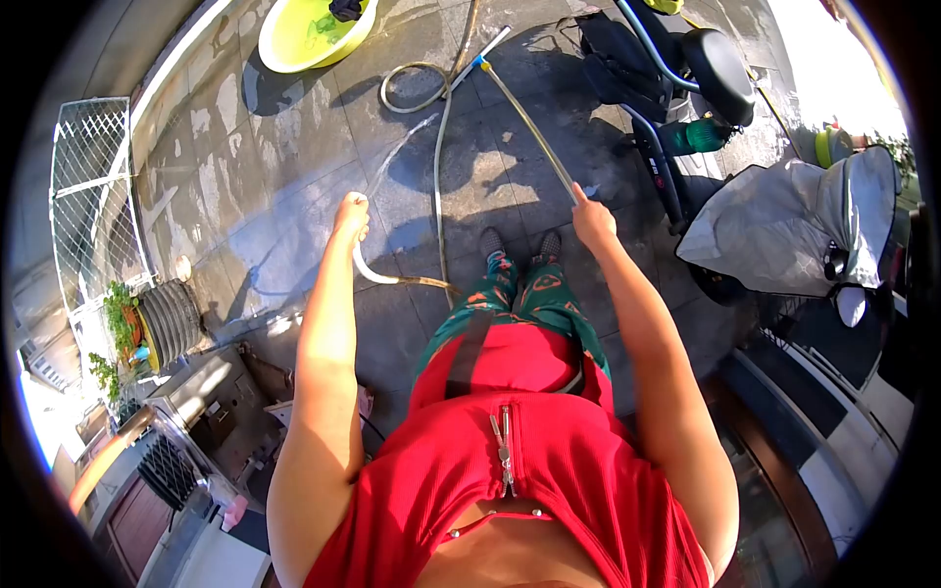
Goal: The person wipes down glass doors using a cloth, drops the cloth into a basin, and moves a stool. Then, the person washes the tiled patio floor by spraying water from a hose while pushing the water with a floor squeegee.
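Observation:
My left hand [351, 218] is closed around a pale hose [369, 270] near its end, and water [402, 147] sprays forward from it onto the wet paving. The hose hangs below the hand and bends right toward my legs. In my right hand [594, 220] is the long thin handle of a floor squeegee [529, 122]; my fingers wrap round its near end. Its blue joint and pale crossbar [490, 51] rest on the floor ahead.
A yellow-green basin [319, 54] with dark cloth stands at the far left. Loops of hose [437, 186] lie ahead. To the right are an electric scooter [657, 108] and a grey cover [789, 230]. A wire-mesh panel [93, 186] and ribbed planter [172, 323] line the left side.

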Demonstrator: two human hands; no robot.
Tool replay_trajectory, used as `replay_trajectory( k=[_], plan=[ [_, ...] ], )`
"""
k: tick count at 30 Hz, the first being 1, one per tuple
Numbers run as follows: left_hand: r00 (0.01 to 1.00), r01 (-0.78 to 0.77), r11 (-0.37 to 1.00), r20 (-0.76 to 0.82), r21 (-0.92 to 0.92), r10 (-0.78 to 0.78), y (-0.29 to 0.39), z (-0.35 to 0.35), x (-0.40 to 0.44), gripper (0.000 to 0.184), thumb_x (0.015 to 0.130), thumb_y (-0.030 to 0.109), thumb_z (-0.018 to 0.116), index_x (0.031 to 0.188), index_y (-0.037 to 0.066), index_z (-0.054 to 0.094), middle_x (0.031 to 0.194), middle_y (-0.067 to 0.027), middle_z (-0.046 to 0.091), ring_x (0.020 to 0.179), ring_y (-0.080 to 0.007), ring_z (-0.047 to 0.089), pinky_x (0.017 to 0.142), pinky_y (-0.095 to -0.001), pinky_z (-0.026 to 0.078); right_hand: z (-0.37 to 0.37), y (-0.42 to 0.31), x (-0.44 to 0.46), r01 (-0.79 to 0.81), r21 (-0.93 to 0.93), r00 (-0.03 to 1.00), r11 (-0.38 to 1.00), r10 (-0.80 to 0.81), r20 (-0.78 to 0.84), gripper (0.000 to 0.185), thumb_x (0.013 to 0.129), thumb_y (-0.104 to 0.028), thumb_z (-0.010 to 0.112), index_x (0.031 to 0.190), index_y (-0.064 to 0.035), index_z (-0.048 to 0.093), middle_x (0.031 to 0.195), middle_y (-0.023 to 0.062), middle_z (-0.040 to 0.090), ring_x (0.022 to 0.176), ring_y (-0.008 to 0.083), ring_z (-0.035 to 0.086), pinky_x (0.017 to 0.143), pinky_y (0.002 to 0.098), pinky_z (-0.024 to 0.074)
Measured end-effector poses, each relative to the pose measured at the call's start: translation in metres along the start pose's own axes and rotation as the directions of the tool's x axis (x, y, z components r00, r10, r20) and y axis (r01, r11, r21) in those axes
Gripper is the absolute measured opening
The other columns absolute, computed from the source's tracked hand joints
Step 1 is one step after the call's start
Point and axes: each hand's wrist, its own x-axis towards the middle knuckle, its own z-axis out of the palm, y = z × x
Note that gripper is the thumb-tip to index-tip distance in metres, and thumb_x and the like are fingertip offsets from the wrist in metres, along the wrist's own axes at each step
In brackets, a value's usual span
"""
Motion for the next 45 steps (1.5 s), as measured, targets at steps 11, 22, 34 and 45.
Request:
replay_trajectory(
  k=[11,22,34,45],
  plan=[
    [0.988,0.102,0.992,-0.113,-0.070,-0.110,-0.041,-0.030,0.006,0.011,0.095,0.023,0.050,0.103,0.016,0.052,0.058,-0.0029,0.046,0.038,-0.0149,0.041,0.032,-0.0324,0.031,-0.022,0.023,-0.011,0.100,-0.086,0.994,0.991,-0.096,0.054,0.063,0.092,-0.026,0.055,0.149,-0.0275,0.027,0.088,0.0202,0.068,0.083,0.0358,0.068,0.073,0.0478,0.0535],
    [0.958,0.162,0.966,-0.204,-0.204,-0.204,-0.085,-0.046,-0.003,0.009,0.094,0.024,0.052,0.102,0.019,0.054,0.058,-0.0026,0.048,0.037,-0.0162,0.043,0.033,-0.0343,0.033,-0.104,0.105,-0.117,0.206,0.116,0.978,0.972,-0.209,0.015,0.058,0.090,-0.020,0.058,0.144,-0.0236,0.039,0.085,0.0276,0.065,0.079,0.0461,0.063,0.071,0.0515,0.0496],
    [0.926,0.176,0.955,-0.290,-0.239,-0.243,-0.108,-0.043,-0.054,0.006,0.092,0.023,0.055,0.096,0.018,0.056,0.060,-0.0018,0.051,0.038,-0.0147,0.045,0.034,-0.0346,0.033,-0.159,0.072,-0.091,0.250,-0.346,0.961,0.904,-0.276,-0.026,0.062,0.091,-0.019,0.058,0.147,-0.0265,0.031,0.070,0.0190,0.064,0.066,0.0377,0.065,0.063,0.0488,0.0507],
    [0.867,0.108,0.928,-0.424,-0.357,-0.263,-0.208,-0.036,-0.086,0.009,0.090,0.022,0.058,0.097,0.016,0.058,0.065,-0.0046,0.058,0.038,-0.0201,0.050,0.033,-0.0342,0.038,-0.214,0.047,-0.108,0.345,-0.495,0.907,0.797,-0.420,-0.043,0.061,0.089,-0.023,0.062,0.144,-0.0304,0.037,0.067,0.0141,0.061,0.062,0.0324,0.065,0.058,0.0451,0.0505]
  ],
)
